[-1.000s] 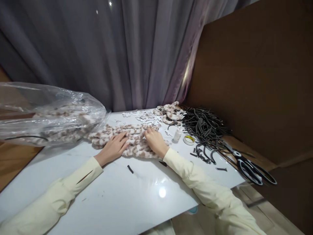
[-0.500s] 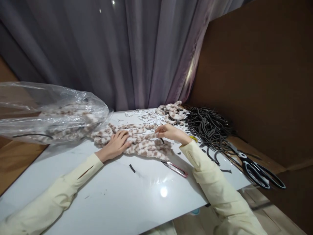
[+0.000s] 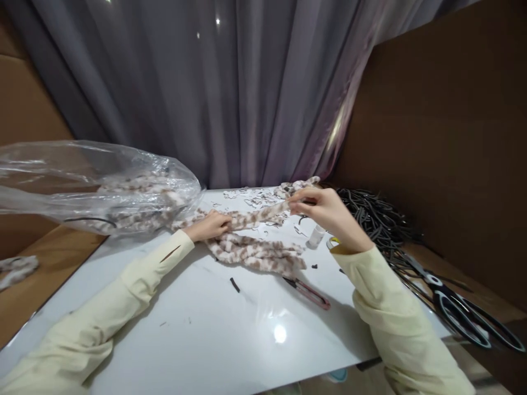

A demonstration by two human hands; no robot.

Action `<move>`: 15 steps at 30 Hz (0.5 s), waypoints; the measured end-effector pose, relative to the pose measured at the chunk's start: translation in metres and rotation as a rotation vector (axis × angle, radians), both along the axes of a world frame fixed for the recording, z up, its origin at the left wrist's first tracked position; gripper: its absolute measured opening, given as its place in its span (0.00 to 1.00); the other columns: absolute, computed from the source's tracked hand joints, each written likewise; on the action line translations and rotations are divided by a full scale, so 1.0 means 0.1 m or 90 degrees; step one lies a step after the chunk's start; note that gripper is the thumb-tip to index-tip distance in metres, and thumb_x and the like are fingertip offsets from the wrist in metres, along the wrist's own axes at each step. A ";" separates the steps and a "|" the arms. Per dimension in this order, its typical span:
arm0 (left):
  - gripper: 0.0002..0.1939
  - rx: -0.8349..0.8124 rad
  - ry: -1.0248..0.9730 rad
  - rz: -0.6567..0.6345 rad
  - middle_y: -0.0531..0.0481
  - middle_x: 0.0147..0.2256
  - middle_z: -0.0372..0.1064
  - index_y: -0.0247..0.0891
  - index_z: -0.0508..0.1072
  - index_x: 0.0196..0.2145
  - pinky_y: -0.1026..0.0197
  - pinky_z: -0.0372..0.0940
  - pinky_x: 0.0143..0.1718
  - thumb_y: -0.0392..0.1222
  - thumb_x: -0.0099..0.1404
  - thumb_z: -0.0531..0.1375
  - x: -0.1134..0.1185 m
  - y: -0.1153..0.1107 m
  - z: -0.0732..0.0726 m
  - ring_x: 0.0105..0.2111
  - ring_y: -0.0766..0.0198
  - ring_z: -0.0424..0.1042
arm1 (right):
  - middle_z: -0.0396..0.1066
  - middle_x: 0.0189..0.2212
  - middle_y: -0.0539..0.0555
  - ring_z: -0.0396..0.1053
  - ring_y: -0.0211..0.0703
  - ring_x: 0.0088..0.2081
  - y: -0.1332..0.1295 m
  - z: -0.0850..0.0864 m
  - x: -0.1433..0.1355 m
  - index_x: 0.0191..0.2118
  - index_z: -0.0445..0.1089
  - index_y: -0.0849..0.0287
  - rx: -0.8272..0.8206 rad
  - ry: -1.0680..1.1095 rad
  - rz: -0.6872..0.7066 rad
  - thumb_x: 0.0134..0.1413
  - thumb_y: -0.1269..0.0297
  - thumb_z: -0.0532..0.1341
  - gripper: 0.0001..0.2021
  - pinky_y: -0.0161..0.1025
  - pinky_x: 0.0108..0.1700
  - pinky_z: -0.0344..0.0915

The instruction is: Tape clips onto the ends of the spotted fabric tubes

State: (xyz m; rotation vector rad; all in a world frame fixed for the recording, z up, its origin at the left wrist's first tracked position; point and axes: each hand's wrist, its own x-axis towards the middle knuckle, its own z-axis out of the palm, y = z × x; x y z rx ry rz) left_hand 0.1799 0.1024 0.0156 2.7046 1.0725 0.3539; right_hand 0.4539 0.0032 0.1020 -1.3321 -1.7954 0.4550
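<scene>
Several fluffy white strips with brown spots (image 3: 259, 257) lie bunched at the middle of the white table. My right hand (image 3: 325, 211) pinches the right end of one fluffy strip (image 3: 263, 215), lifted a little above the table. Closed around the same strip further left is my left hand (image 3: 212, 225), resting by the left end of the bunch. A pink-handled cutter (image 3: 310, 293) lies just in front of the strips, and a short black piece (image 3: 234, 285) is to its left.
At the left lies a clear plastic bag (image 3: 135, 189) of fluffy strips. Black cords (image 3: 374, 216) are heaped at the right behind large scissors (image 3: 457, 307). A small clear container (image 3: 315, 237) stands near my right hand. Cardboard (image 3: 436, 126) rises at the right.
My right hand has moved right and up with a strip end. My left hand, flat on the strips before, is now closed. The view has shifted, and the small container now shows.
</scene>
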 end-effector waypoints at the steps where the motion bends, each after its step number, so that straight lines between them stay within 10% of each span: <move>1: 0.10 -0.009 -0.007 0.003 0.52 0.21 0.63 0.36 0.64 0.22 0.63 0.56 0.34 0.38 0.59 0.49 -0.02 0.02 0.07 0.24 0.65 0.61 | 0.74 0.28 0.54 0.72 0.41 0.30 -0.06 0.08 0.02 0.29 0.74 0.63 0.035 0.015 -0.018 0.46 0.67 0.61 0.06 0.33 0.31 0.65; 7: 0.15 -0.091 -0.046 0.019 0.54 0.22 0.61 0.33 0.68 0.25 0.68 0.53 0.24 0.47 0.59 0.51 -0.24 -0.08 0.61 0.23 0.68 0.59 | 0.75 0.24 0.54 0.73 0.45 0.30 -0.42 0.32 0.18 0.31 0.75 0.61 0.094 0.082 -0.169 0.43 0.59 0.65 0.10 0.36 0.32 0.66; 15: 0.18 -0.279 -0.082 0.089 0.53 0.22 0.64 0.32 0.74 0.28 0.69 0.51 0.23 0.52 0.57 0.57 -0.61 -0.51 0.97 0.23 0.69 0.58 | 0.76 0.28 0.57 0.72 0.54 0.36 -0.68 0.02 0.51 0.34 0.76 0.57 0.000 0.164 -0.279 0.42 0.53 0.65 0.15 0.45 0.37 0.65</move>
